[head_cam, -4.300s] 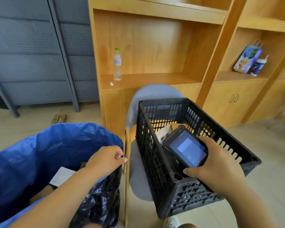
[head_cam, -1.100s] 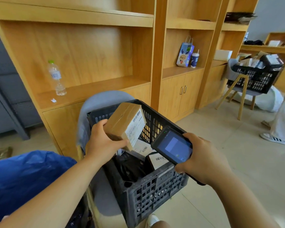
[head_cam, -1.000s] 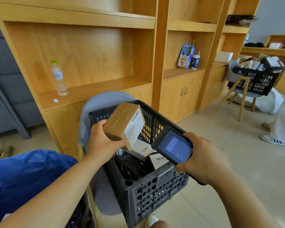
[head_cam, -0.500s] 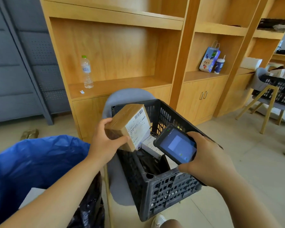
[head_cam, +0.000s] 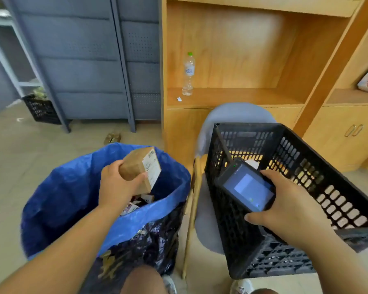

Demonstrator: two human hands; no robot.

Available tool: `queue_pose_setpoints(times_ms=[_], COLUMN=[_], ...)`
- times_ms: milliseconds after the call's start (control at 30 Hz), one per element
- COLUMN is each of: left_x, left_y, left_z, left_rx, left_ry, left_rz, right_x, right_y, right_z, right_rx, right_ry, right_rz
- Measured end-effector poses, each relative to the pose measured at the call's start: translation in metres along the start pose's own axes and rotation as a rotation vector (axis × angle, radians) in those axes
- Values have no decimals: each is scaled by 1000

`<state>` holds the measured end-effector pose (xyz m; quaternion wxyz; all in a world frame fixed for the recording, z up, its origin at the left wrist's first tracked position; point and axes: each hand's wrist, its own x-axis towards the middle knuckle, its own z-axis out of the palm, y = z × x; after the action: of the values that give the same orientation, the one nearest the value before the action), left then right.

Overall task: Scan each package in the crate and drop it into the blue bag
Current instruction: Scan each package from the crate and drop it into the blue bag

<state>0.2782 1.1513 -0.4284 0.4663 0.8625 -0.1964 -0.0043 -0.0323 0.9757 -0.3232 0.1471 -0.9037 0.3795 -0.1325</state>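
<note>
My left hand (head_cam: 115, 187) grips a small brown cardboard box (head_cam: 139, 169) with a white label, held above the open mouth of the blue bag (head_cam: 72, 192). Several packages (head_cam: 136, 203) lie inside the bag below it. My right hand (head_cam: 285, 206) holds a black handheld scanner (head_cam: 245, 188), screen lit, over the near left part of the black plastic crate (head_cam: 306, 166). A white package (head_cam: 252, 163) shows in the crate behind the scanner; the rest of the crate's inside is hidden.
The crate sits on a grey chair (head_cam: 227, 115) with wooden legs. Behind stand a wooden shelf unit (head_cam: 232, 98) holding a water bottle (head_cam: 188, 74), and grey metal cabinets (head_cam: 89, 60). Another black crate (head_cam: 40, 109) sits on the floor far left.
My left hand has carried the cardboard box leftward from above the crate to above the blue bag. The view has swung left and down. My right hand still holds the scanner by the crate.
</note>
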Motion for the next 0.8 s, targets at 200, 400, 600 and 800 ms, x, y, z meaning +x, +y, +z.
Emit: queue_pose_setpoints(times_ms=[200, 400, 600, 800], left_x=[10, -13, -32, -54], left_y=[-18, 3, 86, 167], left_z=[7, 26, 55, 106], left_rx=[352, 307, 162, 243], left_ry=[-194, -432, -523, -611], left_rz=[-156, -79, 166, 591], right_x=[3, 0, -14, -34], right_y=[0, 21, 75, 138], right_z=[6, -5, -25, -45], right_rx=[-27, 3, 4, 94], right_ry=[-9, 30, 147, 216], right_rz=[23, 70, 212, 342])
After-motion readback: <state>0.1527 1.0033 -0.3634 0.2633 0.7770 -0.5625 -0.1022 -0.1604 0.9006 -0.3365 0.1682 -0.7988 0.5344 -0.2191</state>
